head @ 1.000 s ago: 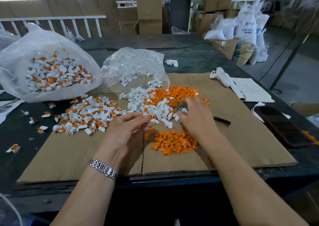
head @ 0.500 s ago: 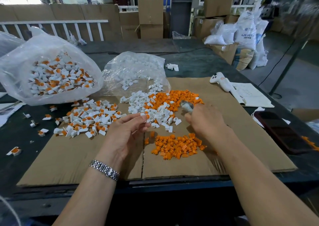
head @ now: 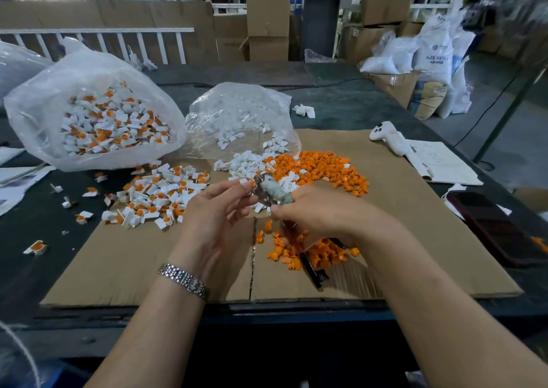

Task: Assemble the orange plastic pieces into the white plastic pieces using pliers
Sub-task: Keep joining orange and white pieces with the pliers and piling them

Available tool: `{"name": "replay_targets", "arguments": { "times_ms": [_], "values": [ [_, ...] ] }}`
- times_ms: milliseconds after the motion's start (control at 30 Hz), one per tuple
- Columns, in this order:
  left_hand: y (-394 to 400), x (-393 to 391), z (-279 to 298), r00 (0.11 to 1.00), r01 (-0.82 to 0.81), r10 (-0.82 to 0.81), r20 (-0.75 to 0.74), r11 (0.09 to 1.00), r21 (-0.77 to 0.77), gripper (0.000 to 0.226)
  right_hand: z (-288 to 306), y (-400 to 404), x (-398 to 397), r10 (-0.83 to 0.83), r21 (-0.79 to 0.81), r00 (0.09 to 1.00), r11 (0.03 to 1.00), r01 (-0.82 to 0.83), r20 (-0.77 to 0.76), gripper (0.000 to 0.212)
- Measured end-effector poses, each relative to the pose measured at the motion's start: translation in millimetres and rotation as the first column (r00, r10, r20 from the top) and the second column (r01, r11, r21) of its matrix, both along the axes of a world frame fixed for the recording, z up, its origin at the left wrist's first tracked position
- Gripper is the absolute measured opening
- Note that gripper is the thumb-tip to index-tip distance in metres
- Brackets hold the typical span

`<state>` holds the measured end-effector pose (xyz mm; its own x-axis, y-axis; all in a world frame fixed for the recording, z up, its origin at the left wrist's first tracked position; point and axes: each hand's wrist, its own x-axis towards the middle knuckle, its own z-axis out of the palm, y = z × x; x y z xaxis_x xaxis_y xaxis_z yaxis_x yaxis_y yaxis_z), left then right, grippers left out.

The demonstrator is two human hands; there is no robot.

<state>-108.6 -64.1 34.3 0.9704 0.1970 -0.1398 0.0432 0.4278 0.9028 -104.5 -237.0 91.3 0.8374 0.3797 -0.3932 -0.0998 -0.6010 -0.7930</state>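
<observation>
Pliers sit in the right hand, its fingers wrapped round the dark handles, which trail down over a small heap of orange pieces. Left hand pinches a white piece at its fingertips, right against the tool's nose (blurred, so the seating cannot be told). Loose white pieces and more orange ones lie just beyond on the cardboard covering the counter. Finished parts spread to the left, below a clear bag of them.
</observation>
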Motion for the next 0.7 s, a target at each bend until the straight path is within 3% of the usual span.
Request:
{"name": "replay_targets", "arguments": {
  "times_ms": [400, 533, 700],
  "values": [
    [0.5, 1.3, -5.4, 1.000, -0.011, 0.013, -0.018, 0.997, 0.080, 0.007, -10.3, 5.2, -6.4, 0.033, 0.063, 0.999, 0.998, -0.031, -0.022, 0.027],
    [-2.2, 1.1, -5.6, 0.999, -0.032, 0.034, -0.035, 0.997, 0.064, 0.005, -17.3, 8.5, -8.7, 0.030, -0.008, 0.992, 1.000, -0.029, 0.122, 0.036],
    [-5.1, 1.6, -8.1, 0.998, -0.045, 0.047, -0.036, 0.998, 0.042, 0.003, -33.7, 19.0, -12.4, -0.036, -0.149, 0.948, 0.985, 0.087, 0.318, 0.038]
  ]
}}
